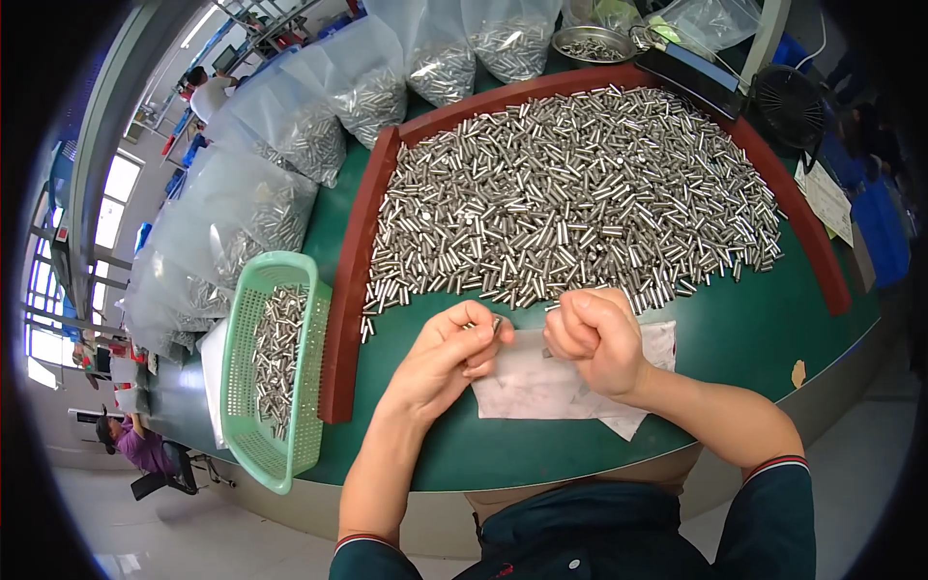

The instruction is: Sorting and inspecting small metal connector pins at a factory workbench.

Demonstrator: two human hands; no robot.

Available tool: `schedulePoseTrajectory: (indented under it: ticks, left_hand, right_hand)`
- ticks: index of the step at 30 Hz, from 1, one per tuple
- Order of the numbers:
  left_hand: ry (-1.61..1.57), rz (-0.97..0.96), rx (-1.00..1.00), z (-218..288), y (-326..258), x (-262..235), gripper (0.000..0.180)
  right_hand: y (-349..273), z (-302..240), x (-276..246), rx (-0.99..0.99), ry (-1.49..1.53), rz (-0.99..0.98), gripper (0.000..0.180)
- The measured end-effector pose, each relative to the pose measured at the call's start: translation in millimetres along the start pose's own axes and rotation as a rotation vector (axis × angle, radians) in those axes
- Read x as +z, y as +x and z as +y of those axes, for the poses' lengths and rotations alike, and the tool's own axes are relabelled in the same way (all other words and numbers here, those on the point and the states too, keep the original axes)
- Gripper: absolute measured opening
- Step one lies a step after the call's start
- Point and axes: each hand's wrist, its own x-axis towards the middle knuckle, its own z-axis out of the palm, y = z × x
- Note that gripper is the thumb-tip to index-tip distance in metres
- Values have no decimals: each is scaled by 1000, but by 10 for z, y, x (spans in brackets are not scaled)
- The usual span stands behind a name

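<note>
Dark short-sleeved shirt (599, 532) against the front edge of the green counter (449, 469)

The wearer's left hand (447, 356) is raised near the front edge, thumb and fingertips pinched around a small metal pin (496, 324) just off the left side of a stained white cloth (527, 387). Close by, the right hand (601, 340) is curled over the cloth's far part, knuckles up; I can't tell what its fingers enclose.

Beyond both hands, a broad heap of pins (580, 193) spreads toward the counter's far edge, bounded on the left, far and right sides by a red rail (350, 280). Just outside the rail's left arm, near the front edge, stands a pale green basket (306, 425) with more pins inside. Clear plastic bags (367, 97) of pins line the far-left stretch, and a round metal dish (564, 51) sits by the far edge. Past the rail's far-right corner is a black fan (788, 106).
</note>
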Motion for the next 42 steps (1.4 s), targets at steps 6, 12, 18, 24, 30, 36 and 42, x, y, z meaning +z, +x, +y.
schedulePoseTrajectory:
  ticks: [6,12,18,24,30,36,42]
  left_hand:
    - [-115,61,-45,3,46,-46,19]
    - [-104,80,-59,31,57,-58,20]
    - [-104,78,-16,51,76,-30,23]
    - [152,217,154,87,44,-82,19]
    - [1399,463,532,-56,173,21,9]
    - [1642,447,570,-86,202,15,10]
    - [1171,347,382,-1,96,-11,10]
  right_hand:
    - [6,-25,58,14,-56,35,38]
    - [29,-36,66,10,-64,34,37]
    - [9,-72,80,11,-61,64,38]
    - [3,-59,72,22,-62,57,38]
    - [-6,-54,79,13,-79,55,38]
    - [8,-52,86,6,-73,55,37]
    - [19,-40,39,2,-14,40,37]
